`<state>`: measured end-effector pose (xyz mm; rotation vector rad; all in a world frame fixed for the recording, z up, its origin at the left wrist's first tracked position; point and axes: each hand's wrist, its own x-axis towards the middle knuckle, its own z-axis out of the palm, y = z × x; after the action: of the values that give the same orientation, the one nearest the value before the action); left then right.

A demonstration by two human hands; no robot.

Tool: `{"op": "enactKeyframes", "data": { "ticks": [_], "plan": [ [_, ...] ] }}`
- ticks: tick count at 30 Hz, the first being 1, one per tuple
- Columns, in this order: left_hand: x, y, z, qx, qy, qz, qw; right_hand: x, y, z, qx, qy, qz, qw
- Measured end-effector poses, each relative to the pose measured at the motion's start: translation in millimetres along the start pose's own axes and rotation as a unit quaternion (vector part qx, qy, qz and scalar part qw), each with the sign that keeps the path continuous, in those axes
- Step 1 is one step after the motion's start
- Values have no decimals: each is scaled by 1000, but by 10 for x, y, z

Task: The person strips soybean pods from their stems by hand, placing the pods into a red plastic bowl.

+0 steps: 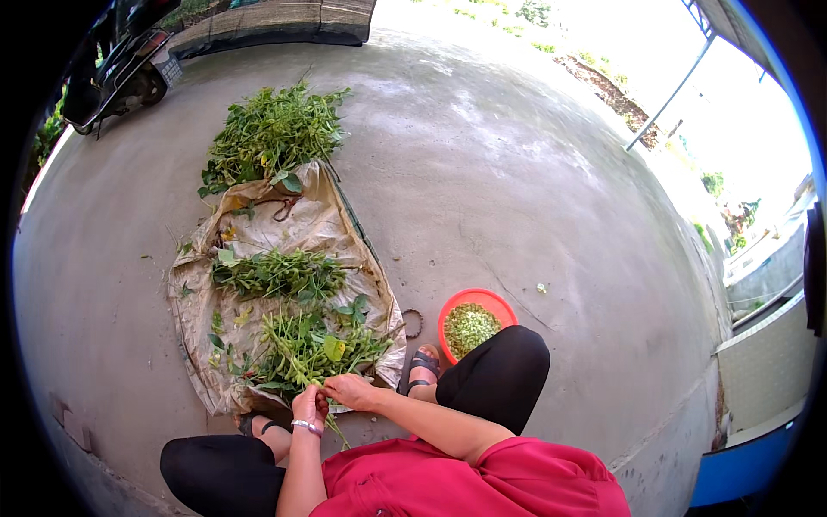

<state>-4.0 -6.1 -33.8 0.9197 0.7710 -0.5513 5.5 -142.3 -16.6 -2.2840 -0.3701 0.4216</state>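
My left hand [310, 407], with a metal bracelet at its wrist, is closed around green bean-plant stems [334, 426] that hang below it. My right hand [347, 391] touches it, its fingertips pinched on the plant just above; whether a pod is between them cannot be told. Leafy bean plants with pods [294, 352] lie right in front of both hands on a pale woven sack [381, 291]. Farther up the sack is a second bunch of bean plants [278, 274]. A red plastic basin [502, 309] beside my right knee holds green pods or beans [470, 328].
A large heap of bean plants [278, 136] lies at the sack's far end. A dark ring-shaped object [413, 323] is on the concrete floor [452, 213] near my sandal [423, 368]. A motorcycle [123, 77] stands at the upper left, and a metal post [672, 94] at the upper right.
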Motion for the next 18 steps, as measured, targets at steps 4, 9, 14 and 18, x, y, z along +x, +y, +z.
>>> {"op": "enactKeyframes", "data": {
  "ticks": [4,9,14,18],
  "plan": [
    [-6,4,-2,-6,-10,-24,1000,-40,14,1,-35,-12,-13,999],
    [-20,42,-20,-33,-9,-19,999,-23,14,75,-12,-3,-36,999],
    [-17,-4,15,-41,-24,60,997,51,78,151,65,37,-25,997],
    [88,-110,-41,138,-55,131,980,0,125,124,110,62,57,990]
  ]
}}
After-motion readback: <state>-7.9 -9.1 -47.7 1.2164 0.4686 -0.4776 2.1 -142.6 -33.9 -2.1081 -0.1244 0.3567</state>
